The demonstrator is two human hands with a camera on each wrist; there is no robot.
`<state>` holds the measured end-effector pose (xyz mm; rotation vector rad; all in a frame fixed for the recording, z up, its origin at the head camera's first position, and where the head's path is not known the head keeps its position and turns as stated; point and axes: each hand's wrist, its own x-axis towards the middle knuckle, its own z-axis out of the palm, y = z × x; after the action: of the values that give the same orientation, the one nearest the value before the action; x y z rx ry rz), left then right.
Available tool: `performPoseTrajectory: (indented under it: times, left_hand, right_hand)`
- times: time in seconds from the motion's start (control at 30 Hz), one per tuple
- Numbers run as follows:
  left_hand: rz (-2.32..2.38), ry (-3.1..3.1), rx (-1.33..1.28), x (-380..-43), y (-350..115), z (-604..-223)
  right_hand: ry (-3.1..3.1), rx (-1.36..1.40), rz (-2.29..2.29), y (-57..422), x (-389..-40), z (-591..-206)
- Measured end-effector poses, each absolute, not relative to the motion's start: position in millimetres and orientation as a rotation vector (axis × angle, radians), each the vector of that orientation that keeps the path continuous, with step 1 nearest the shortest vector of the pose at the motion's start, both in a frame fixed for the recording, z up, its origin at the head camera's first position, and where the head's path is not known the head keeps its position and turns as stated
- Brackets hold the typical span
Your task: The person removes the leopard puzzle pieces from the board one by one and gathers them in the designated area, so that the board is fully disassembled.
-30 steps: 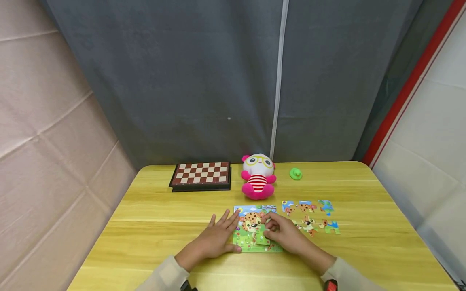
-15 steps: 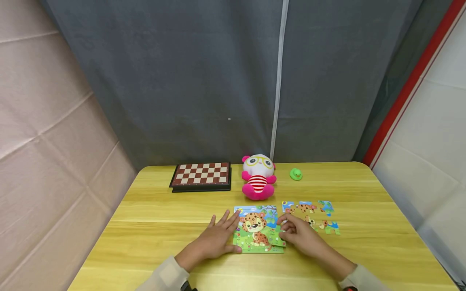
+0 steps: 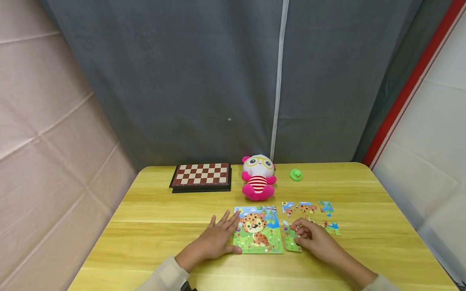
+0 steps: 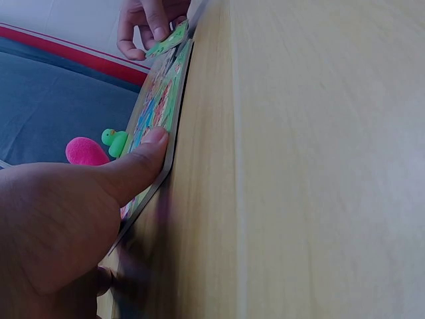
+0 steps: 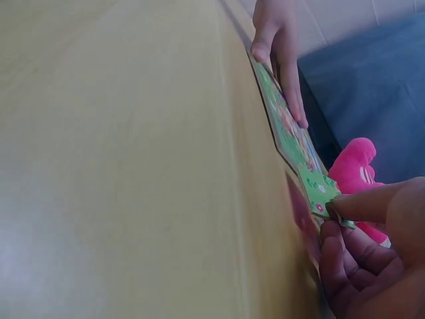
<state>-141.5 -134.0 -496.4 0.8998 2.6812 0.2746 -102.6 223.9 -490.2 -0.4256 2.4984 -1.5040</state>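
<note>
A square jigsaw board [image 3: 263, 228] with a cartoon leopard picture lies flat on the table. My left hand [image 3: 214, 241] rests along its left edge, fingers spread, and in the left wrist view the thumb [image 4: 143, 163] presses on the board's rim. To the right of the board, my right hand [image 3: 318, 240] pinches a green flowered puzzle piece [image 3: 292, 244] between thumb and fingers. The right wrist view shows that piece [image 5: 320, 189] raised off the table at a tilt. Beyond the right hand lie several loose puzzle pieces [image 3: 306, 208], some partly hidden by it.
At the back of the wooden table [image 3: 153, 226] stand a folded chessboard box [image 3: 200, 176], a pink and white panda plush [image 3: 258, 178] and a small green duck [image 3: 296, 174]. A grey curtain [image 3: 204, 81] hangs behind the table.
My right hand has moved right with the puzzle piece, from over the board to beside it. The leopard picture is now uncovered. The left hand has stayed in place.
</note>
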Motion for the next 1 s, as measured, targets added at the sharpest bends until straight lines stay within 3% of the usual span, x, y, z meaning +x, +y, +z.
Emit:
performPoseTrajectory:
  times: [1.0]
  left_hand:
    - [0.287, 2.683, 0.899, -140.4, -133.7, -492.1]
  right_hand:
    - [2.626, -0.488, -1.398, 225.9, -94.2, -501.6]
